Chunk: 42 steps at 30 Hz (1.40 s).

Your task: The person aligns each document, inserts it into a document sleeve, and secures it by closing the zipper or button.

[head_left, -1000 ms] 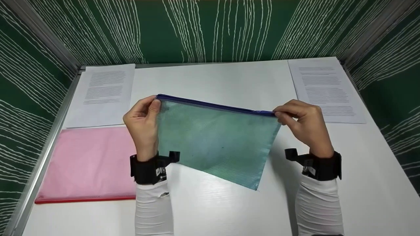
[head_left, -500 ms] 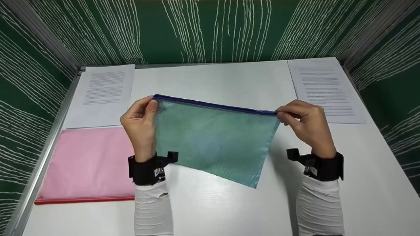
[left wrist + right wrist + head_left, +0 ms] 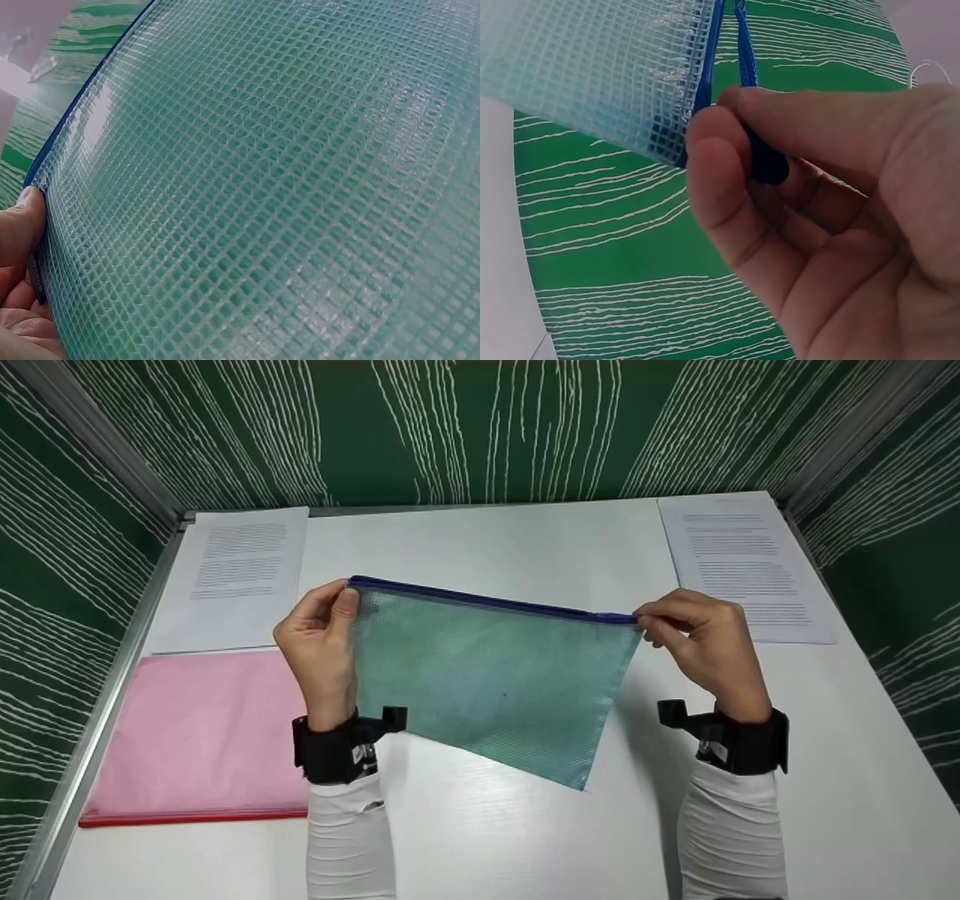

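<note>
A teal mesh zipper pouch with a dark blue zipper along its top edge is held up over the table, slanting down to the right. My left hand pinches its upper left corner, thumb in front. At the other end of the zipper, my right hand pinches the upper right corner. In the right wrist view a blue zipper pull runs into the right thumb and fingers, and its dark end shows below them. The left wrist view is mostly filled by the mesh, with the left thumb at the corner.
A pink zipper pouch with a red zipper lies on the white table at left, partly behind the left forearm. Printed sheets lie at the back left, and more printed sheets at the back right. Green panels enclose the table.
My hands have drifted slightly apart, the left one leftward and the right one rightward, still gripping the teal pouch. Its lower edge has risen slightly.
</note>
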Motion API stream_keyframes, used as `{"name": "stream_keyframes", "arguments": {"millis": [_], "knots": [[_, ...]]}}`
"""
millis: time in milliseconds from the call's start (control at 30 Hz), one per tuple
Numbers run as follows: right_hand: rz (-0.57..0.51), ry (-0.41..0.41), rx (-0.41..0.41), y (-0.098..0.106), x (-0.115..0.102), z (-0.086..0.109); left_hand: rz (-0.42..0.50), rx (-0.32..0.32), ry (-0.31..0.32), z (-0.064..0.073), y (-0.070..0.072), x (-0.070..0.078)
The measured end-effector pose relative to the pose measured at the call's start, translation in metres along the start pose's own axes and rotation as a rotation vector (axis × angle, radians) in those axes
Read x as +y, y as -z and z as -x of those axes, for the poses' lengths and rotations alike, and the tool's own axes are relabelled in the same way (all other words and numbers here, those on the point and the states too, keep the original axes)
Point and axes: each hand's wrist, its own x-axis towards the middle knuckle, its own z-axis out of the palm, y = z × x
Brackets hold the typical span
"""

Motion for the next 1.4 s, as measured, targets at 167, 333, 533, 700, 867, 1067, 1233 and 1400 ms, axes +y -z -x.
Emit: {"name": "stream_keyframes", "arguments": {"millis": [167, 333, 533, 700, 867, 1067, 1233, 1400], "knots": [[0.006, -0.016, 0.000, 0.0010, 0.0011, 0.0004, 0.006, -0.003, -0.004, -0.0002, 0.0013, 0.0004], [0.019, -0.037, 0.013, 0.0026, 0.0019, 0.0012, 0.000, 0.009, 0.001, -0.0010, 0.0023, 0.0010], [0.031, -0.051, 0.010, 0.0032, 0.0028, 0.0019, -0.028, 0.011, -0.006, -0.0010, 0.0019, 0.0010], [0.031, -0.060, 0.011, 0.0038, 0.0032, 0.0029, -0.025, 0.002, -0.006, -0.0006, 0.0017, 0.0004], [0.035, -0.075, 0.005, 0.0045, 0.0040, 0.0035, -0.012, 0.000, -0.001, 0.0000, 0.0016, 0.0000], [0.032, -0.111, -0.007, 0.0057, 0.0056, 0.0046, 0.007, 0.005, 0.000, -0.0003, 0.0015, 0.0000], [0.034, -0.112, 0.011, 0.0078, 0.0073, 0.0051, -0.006, 0.020, -0.006, -0.0013, 0.0020, 0.0009], [0.043, -0.110, 0.024, 0.0100, 0.0081, 0.0055, -0.013, 0.018, -0.008, -0.0013, 0.0037, 0.0019]]}}
